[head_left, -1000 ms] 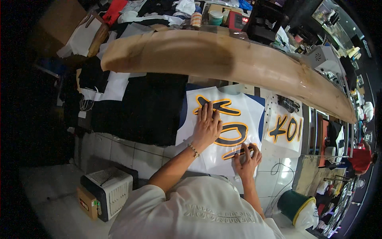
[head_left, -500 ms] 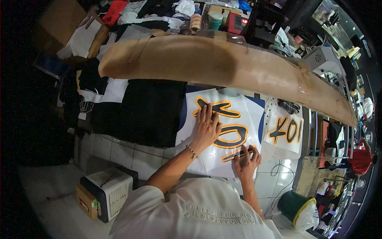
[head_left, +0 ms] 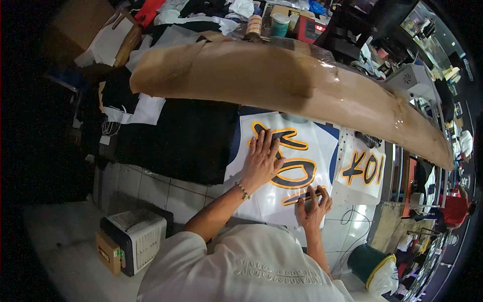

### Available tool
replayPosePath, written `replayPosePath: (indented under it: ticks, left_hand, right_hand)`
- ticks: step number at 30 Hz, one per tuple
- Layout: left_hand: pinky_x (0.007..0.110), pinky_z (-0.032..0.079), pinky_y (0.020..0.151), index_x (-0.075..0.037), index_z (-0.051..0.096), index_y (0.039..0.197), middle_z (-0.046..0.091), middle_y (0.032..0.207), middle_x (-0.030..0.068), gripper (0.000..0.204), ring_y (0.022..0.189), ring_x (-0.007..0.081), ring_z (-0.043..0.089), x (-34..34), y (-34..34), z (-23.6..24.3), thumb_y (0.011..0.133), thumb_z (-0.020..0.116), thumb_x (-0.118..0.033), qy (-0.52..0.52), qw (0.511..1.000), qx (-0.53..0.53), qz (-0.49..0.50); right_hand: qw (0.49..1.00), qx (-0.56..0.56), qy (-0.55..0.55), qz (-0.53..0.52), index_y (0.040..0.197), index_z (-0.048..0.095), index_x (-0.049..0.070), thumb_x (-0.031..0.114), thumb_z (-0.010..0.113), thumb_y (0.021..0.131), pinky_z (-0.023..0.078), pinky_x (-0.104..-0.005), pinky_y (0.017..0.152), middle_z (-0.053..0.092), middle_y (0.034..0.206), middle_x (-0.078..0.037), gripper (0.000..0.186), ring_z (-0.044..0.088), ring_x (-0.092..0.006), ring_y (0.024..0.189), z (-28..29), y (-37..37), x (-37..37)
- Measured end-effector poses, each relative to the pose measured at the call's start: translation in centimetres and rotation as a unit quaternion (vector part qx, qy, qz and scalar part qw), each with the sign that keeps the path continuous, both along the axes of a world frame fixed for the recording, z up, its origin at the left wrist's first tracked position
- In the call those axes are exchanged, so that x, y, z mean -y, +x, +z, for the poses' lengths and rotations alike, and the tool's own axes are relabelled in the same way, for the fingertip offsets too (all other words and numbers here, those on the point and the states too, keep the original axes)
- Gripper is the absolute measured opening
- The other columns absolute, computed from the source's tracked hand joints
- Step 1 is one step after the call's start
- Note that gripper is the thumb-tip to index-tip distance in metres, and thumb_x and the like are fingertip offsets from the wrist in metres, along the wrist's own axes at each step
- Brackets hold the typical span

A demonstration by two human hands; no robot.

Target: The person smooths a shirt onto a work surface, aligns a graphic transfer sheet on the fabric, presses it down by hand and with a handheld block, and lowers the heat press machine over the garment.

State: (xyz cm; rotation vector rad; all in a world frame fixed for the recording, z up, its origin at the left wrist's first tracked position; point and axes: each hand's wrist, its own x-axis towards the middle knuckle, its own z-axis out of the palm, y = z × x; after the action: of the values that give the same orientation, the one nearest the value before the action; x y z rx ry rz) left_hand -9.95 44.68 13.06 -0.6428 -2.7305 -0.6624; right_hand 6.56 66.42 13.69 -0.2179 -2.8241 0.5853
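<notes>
A white sheet with large black, orange-edged lettering (head_left: 297, 173) lies on a navy piece (head_left: 329, 131). My left hand (head_left: 261, 161) lies on the upper letter, palm down, fingers spread and holding nothing. My right hand (head_left: 314, 209) touches the lowest letter with bent fingertips, fingers apart. To their right rests a smaller white sheet (head_left: 359, 189) with similar lettering, below a dark bundle (head_left: 367, 138). Black fabric (head_left: 171, 141) covers the surface to their left.
A long brown board (head_left: 241, 68) spans the back, before piled clothing (head_left: 191, 10), a cup (head_left: 279, 24) and a red device (head_left: 307, 30). Below stand an appliance (head_left: 141, 241) and green bucket (head_left: 367, 261). A person in red (head_left: 455, 211) is at the far right.
The view has shifted slightly, moving the scene a little right in the picture. Both hands stay in nearly the same places on the lettering, with their fingers moved only slightly.
</notes>
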Motion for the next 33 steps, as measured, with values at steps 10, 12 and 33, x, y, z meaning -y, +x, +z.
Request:
replayPosePath:
  ticks: [10,12,33]
  left_hand:
    - [0.063,0.023,0.121,0.0,0.053,0.141,0.029,0.163,0.0283,0.068,0.149,0.0505,0.027,0.49,-0.24,0.26,0.099,0.057,-0.053,-0.003,1.0,-0.004,-0.007]
    - [0.063,0.023,0.121,0.0,0.053,0.141,0.028,0.163,0.0286,0.068,0.15,0.0506,0.026,0.51,-0.28,0.1,0.099,0.056,-0.053,-0.002,1.0,-0.005,-0.007]
    - [0.063,0.023,0.121,-0.001,0.054,0.141,0.027,0.164,0.0272,0.067,0.151,0.0498,0.025,0.37,-0.57,-0.42,0.097,0.061,-0.051,0.005,1.0,-0.005,-0.006]
  right_hand:
    - [1.0,-0.001,0.01,0.003,0.132,0.069,0.015,0.047,0.073,0.088,0.019,-0.0598,0.116,0.051,0.143,-0.015,0.055,0.04,-0.0353,0.139,0.34,-0.01,0.21]
    - [1.0,0.001,0.014,0.003,0.132,0.069,0.015,0.049,0.073,0.088,0.019,-0.0602,0.116,0.051,0.143,-0.015,0.056,0.04,-0.0353,0.139,0.35,0.02,0.23]
    - [1.0,-0.005,0.017,-0.003,0.131,0.069,0.018,0.052,0.073,0.087,0.019,-0.0619,0.116,0.052,0.143,-0.014,0.057,0.041,-0.0354,0.138,-0.21,0.11,-0.04]
